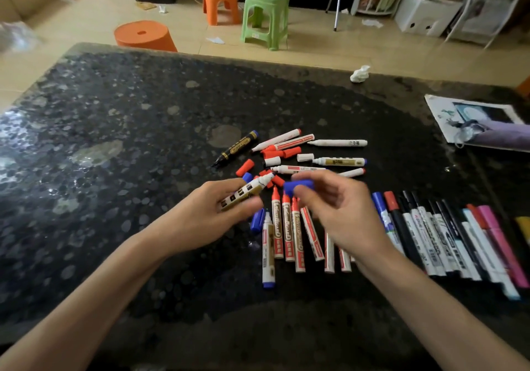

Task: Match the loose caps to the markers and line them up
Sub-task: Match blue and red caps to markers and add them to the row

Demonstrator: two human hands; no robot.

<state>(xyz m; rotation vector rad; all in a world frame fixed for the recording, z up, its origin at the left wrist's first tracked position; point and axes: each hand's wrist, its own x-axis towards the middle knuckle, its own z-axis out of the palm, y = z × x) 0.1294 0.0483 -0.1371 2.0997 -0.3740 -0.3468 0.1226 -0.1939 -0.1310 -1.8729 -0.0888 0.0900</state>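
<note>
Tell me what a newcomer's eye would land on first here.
The two hands at the centre draw the eye: the left hand holds an uncapped gold-labelled marker, and the right hand pinches a blue cap just beside its tip. Behind them, a jumble of uncapped markers and red caps lies on the dark speckled table. To the right, a row of capped markers lies side by side.
</note>
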